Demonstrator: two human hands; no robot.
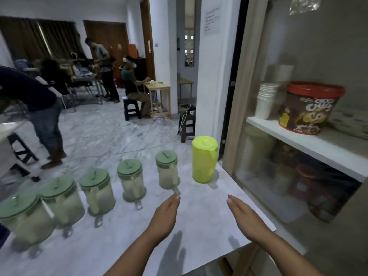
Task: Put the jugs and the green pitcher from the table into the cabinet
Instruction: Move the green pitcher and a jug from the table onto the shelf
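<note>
Several clear jugs with dull green lids stand in a row across the marble table [199, 226], from the near left jug [25, 220] to the far one [168, 170]. At the right end of the row stands the bright green pitcher [204, 159], upright, near the table's far right corner. My left hand [165, 216] and my right hand [246, 218] hover flat over the table in front of the pitcher, both empty with fingers extended. The cabinet [298, 136] is at the right behind a glass door.
On the cabinet's white shelf [294, 134] stand a stack of white cups [265, 100] and a red-lidded cereal tub [310, 107]. More containers show dimly below. Several people and small stools occupy the marble floor at the left and far behind.
</note>
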